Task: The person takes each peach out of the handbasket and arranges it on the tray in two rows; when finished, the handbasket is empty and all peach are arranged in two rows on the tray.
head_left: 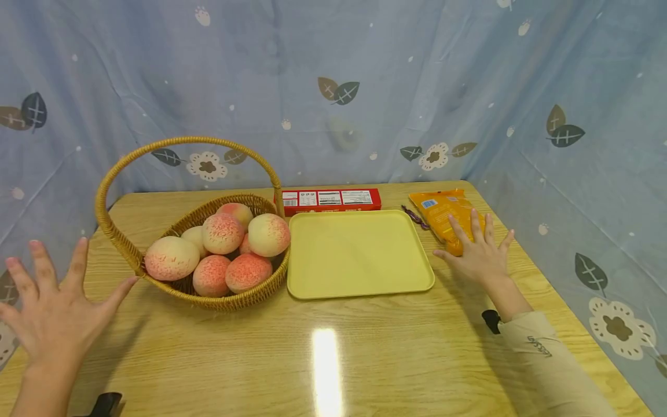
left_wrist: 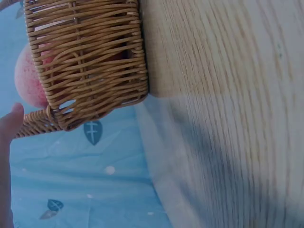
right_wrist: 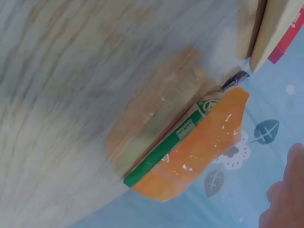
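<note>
My left hand (head_left: 57, 315) is spread wide at the left edge of the head view and holds nothing. Beside its thumb stands a wicker basket (head_left: 250, 299) with a tall arched handle, filled with several pink and cream peaches (head_left: 222, 233). The left wrist view shows the basket's woven side (left_wrist: 90, 61) and one peach (left_wrist: 29, 78). On the right, my other hand (head_left: 482, 255) has its fingers fanned out, overlapping the near end of an orange packet (head_left: 438, 211) in the head view. From the right wrist, the packet (right_wrist: 199, 152) shows a green band, with the hand's edge (right_wrist: 287, 194) apart from it.
A pale yellow tray (head_left: 359, 255) lies mid-table, right of the basket. Behind it is a red box (head_left: 333, 200) with white label panels. A small purple wrapped item (head_left: 415, 217) sits between tray and packet. Blue patterned cloth (head_left: 292, 87) hangs around the wooden table (head_left: 250, 353).
</note>
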`<action>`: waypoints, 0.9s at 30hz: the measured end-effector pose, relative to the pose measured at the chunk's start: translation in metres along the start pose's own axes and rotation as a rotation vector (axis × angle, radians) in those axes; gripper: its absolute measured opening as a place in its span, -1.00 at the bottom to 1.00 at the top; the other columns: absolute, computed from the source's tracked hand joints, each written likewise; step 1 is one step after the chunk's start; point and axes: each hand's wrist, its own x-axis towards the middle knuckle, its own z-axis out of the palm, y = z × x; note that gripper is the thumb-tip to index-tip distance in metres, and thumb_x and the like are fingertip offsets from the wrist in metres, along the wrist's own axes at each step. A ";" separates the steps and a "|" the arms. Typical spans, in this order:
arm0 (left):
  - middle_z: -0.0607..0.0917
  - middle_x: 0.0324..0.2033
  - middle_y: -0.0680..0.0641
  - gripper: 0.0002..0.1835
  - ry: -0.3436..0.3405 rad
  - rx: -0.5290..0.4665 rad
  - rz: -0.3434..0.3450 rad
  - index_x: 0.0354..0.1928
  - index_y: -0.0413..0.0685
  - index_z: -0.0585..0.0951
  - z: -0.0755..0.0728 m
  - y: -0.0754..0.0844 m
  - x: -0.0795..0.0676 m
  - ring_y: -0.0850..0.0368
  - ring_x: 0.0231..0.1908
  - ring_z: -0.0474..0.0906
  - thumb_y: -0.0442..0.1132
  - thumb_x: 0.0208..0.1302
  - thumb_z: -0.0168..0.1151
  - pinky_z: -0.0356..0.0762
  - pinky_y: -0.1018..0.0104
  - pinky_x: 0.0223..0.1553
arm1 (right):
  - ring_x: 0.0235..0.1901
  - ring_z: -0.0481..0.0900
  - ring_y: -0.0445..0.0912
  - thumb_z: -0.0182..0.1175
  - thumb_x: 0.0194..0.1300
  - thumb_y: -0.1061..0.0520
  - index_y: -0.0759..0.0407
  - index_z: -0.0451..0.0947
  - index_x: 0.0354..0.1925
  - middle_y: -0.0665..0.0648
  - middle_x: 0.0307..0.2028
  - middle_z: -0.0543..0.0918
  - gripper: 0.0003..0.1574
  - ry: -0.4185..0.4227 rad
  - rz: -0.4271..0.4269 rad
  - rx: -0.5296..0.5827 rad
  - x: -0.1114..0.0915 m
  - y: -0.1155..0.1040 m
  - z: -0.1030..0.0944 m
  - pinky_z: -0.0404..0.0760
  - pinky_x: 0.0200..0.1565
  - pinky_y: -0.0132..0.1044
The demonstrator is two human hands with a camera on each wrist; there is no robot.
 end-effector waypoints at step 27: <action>-0.32 0.44 -0.42 0.31 -0.011 -0.400 0.060 0.46 -0.37 -0.34 0.036 0.098 -0.054 -0.37 0.44 -0.36 0.35 0.15 0.23 -0.26 -0.25 0.37 | 0.29 0.32 0.27 0.34 0.23 0.03 0.40 0.35 0.31 0.41 0.27 0.40 -0.19 0.017 -0.253 0.617 0.025 -0.156 0.011 0.37 0.22 0.12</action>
